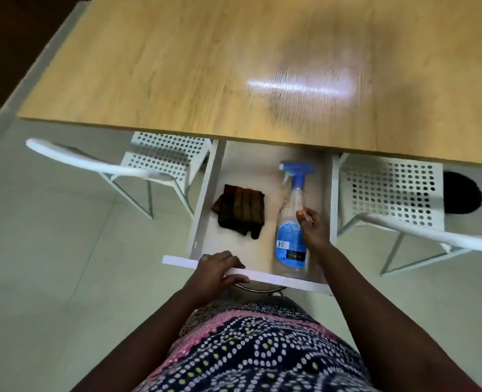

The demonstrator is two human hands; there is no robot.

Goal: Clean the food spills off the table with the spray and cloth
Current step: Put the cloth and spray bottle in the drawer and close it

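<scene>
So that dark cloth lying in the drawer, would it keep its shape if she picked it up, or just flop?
The dark cloth would probably flop: it lies crumpled in uneven folds on the drawer floor, so it looks soft. It likely weighs little, being thin. It shouldn't roll or slide far if pushed, more likely bunch up.

The light wood-grain tabletop [205,66] looked smooth and glossy, catching a bright streak of reflected light. In the smooth, matt white drawer [205,193] lay a clear plastic spray bottle with a blue plastic trigger head and glossy blue label [290,222] and a crumpled, dark brown woven cloth [241,212]. The white perforated metal chairs [389,193] had a painted, matt finish, and the pale floor [64,250] looked smooth with a dull sheen.
</scene>
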